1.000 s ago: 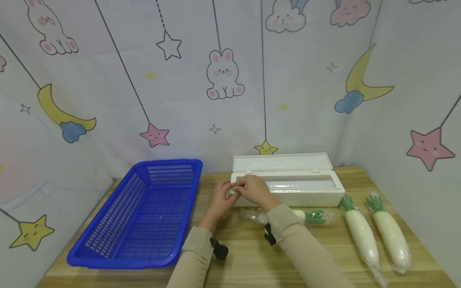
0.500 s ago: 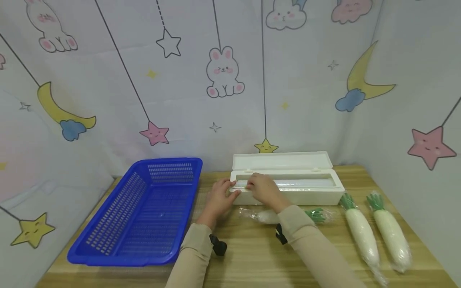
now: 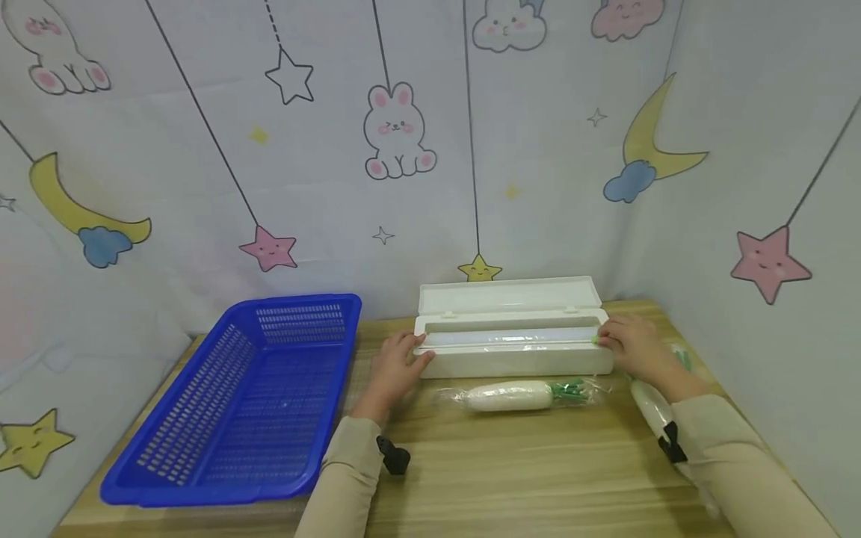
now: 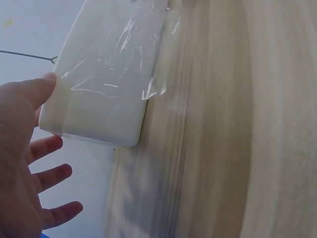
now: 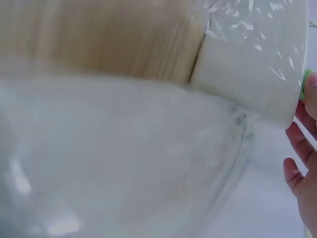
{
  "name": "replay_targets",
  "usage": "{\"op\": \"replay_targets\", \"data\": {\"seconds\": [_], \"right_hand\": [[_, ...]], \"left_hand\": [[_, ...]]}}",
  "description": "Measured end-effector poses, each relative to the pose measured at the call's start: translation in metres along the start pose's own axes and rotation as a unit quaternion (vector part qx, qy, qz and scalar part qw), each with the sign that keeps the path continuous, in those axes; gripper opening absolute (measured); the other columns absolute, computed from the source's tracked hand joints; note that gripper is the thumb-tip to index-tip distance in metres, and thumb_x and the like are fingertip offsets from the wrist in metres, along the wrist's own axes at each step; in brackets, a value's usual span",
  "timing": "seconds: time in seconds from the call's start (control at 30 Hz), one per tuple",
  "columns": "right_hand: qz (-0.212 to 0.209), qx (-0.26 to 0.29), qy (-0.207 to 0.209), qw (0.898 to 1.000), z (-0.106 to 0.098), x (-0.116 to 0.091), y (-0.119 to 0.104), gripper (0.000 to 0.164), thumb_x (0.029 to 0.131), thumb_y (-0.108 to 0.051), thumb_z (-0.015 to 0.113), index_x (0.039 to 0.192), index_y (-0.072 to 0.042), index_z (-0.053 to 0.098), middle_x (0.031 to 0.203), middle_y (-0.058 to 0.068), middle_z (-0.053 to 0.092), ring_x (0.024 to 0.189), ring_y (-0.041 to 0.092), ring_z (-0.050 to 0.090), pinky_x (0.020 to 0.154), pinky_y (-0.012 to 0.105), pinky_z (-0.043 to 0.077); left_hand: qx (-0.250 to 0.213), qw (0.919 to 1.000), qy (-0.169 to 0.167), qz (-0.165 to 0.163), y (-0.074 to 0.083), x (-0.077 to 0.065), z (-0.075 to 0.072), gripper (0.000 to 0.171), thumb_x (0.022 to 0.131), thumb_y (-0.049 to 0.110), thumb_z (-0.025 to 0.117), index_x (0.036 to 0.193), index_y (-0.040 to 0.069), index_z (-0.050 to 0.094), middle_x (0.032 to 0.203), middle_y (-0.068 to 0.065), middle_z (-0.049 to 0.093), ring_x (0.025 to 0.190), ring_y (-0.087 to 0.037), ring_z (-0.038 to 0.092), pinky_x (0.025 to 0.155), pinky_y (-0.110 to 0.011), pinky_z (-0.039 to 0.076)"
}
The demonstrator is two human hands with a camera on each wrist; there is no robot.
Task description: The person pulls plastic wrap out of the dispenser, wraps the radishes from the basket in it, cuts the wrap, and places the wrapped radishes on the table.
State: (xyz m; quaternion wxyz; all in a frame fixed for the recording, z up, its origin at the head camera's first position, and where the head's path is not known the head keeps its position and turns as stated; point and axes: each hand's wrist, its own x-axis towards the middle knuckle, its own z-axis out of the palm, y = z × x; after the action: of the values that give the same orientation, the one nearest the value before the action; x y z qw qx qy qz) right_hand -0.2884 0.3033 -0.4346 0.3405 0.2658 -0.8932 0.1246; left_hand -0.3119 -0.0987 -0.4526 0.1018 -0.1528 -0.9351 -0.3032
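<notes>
A white cling film box (image 3: 518, 364) lies lengthwise at the back of the table, lid raised, with a film roll (image 3: 511, 335) inside. At its left end my left hand (image 3: 392, 368) pinches the corner, thumb on the front face, the other fingers spread loosely in the left wrist view. My right hand (image 3: 637, 347) is at the box's right end and pinches a small green slider (image 3: 595, 339) on the front edge. Clear film hangs over the box's front in both wrist views. Just in front lies a film-wrapped white radish (image 3: 511, 396) with a green top.
A blue plastic basket (image 3: 282, 493) stands on the left of the wooden table (image 3: 511, 478). Another wrapped white radish (image 3: 649, 403) lies at the right, partly under my right forearm. Green leaf tips (image 3: 682, 357) show behind my right hand. A patterned cloth (image 3: 323, 187) hangs behind.
My right hand has slid from the left end of the box to its right end with the green slider. The left hand keeps to the left end. The head view has turned slightly right.
</notes>
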Motion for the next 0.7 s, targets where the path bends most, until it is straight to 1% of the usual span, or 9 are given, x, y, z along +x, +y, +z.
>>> {"op": "replay_targets", "data": {"seconds": [0.07,0.13,0.23,0.27,0.37,0.43,0.5,0.6,0.7], "right_hand": [[-0.006,0.000,0.005,1.000,-0.002,-0.004,0.007,0.016,0.069,-0.001,0.079,0.073,-0.007,0.065,0.080,0.010,0.062,0.073,0.032,0.056,0.065,0.049,0.045],[-0.011,0.005,0.005,1.000,-0.002,-0.005,0.010,0.016,0.068,0.000,0.080,0.073,-0.006,0.066,0.083,0.012,0.059,0.071,0.030,0.055,0.064,0.046,0.045],[-0.001,0.014,0.000,1.000,-0.004,-0.007,0.012,0.016,0.069,0.002,0.080,0.073,-0.004,0.065,0.084,0.012,0.055,0.068,0.025,0.054,0.061,0.042,0.045],[0.008,0.019,-0.007,1.000,-0.006,-0.008,0.012,0.016,0.071,0.003,0.078,0.074,-0.003,0.064,0.083,0.011,0.054,0.067,0.023,0.054,0.060,0.041,0.046],[0.053,0.039,-0.045,0.997,-0.013,-0.010,0.013,0.012,0.077,0.006,0.073,0.077,0.001,0.062,0.080,0.009,0.053,0.066,0.021,0.052,0.060,0.039,0.045],[0.080,0.050,-0.076,0.993,-0.017,-0.010,0.013,0.010,0.080,0.006,0.070,0.078,0.002,0.061,0.078,0.009,0.054,0.067,0.021,0.052,0.061,0.040,0.045],[0.102,0.058,-0.096,0.988,-0.020,-0.010,0.013,0.008,0.083,0.004,0.068,0.079,0.003,0.061,0.077,0.008,0.055,0.068,0.022,0.052,0.063,0.041,0.045],[0.110,0.071,-0.113,0.985,-0.022,-0.008,0.012,0.007,0.084,0.001,0.068,0.082,0.004,0.063,0.078,0.009,0.057,0.069,0.022,0.053,0.064,0.042,0.046],[0.136,0.089,-0.122,0.979,-0.024,-0.008,0.011,0.011,0.088,-0.002,0.067,0.089,0.008,0.064,0.082,0.014,0.060,0.073,0.026,0.057,0.068,0.044,0.049]], "left_hand": [[0.003,1.0000,-0.001,-0.002,0.000,-0.001,-0.002,0.045,0.094,0.040,0.059,0.130,0.013,0.059,0.139,-0.012,0.050,0.130,-0.035,0.042,0.098,-0.062,0.035],[0.008,0.9999,-0.006,-0.004,0.001,-0.001,-0.004,0.045,0.094,0.041,0.059,0.130,0.014,0.060,0.139,-0.011,0.050,0.130,-0.035,0.042,0.098,-0.062,0.036],[0.015,0.9998,-0.010,-0.003,0.003,0.000,-0.005,0.046,0.094,0.043,0.058,0.130,0.015,0.060,0.139,-0.010,0.051,0.130,-0.033,0.043,0.098,-0.061,0.036],[0.015,0.9998,-0.011,-0.005,0.004,0.000,-0.005,0.046,0.094,0.043,0.058,0.130,0.015,0.060,0.139,-0.009,0.051,0.130,-0.033,0.043,0.098,-0.061,0.036],[0.015,0.9998,-0.014,-0.009,0.005,0.000,-0.004,0.046,0.094,0.044,0.058,0.130,0.015,0.060,0.140,-0.009,0.050,0.131,-0.033,0.042,0.098,-0.061,0.036],[0.014,0.9997,-0.015,-0.011,0.005,0.000,-0.004,0.046,0.094,0.043,0.058,0.130,0.015,0.059,0.140,-0.010,0.050,0.130,-0.033,0.042,0.098,-0.061,0.036],[0.007,0.9998,-0.014,-0.012,0.004,-0.001,-0.004,0.046,0.094,0.041,0.059,0.130,0.014,0.059,0.140,-0.012,0.049,0.130,-0.035,0.042,0.098,-0.061,0.035],[-0.009,0.9998,-0.007,-0.015,0.003,0.000,-0.004,0.045,0.093,0.038,0.061,0.130,0.012,0.060,0.140,-0.014,0.048,0.130,-0.037,0.041,0.099,-0.061,0.034],[-0.035,0.9993,0.002,-0.017,0.004,-0.001,-0.003,0.046,0.093,0.036,0.062,0.130,0.011,0.060,0.140,-0.015,0.048,0.129,-0.039,0.040,0.100,-0.062,0.033]]}}
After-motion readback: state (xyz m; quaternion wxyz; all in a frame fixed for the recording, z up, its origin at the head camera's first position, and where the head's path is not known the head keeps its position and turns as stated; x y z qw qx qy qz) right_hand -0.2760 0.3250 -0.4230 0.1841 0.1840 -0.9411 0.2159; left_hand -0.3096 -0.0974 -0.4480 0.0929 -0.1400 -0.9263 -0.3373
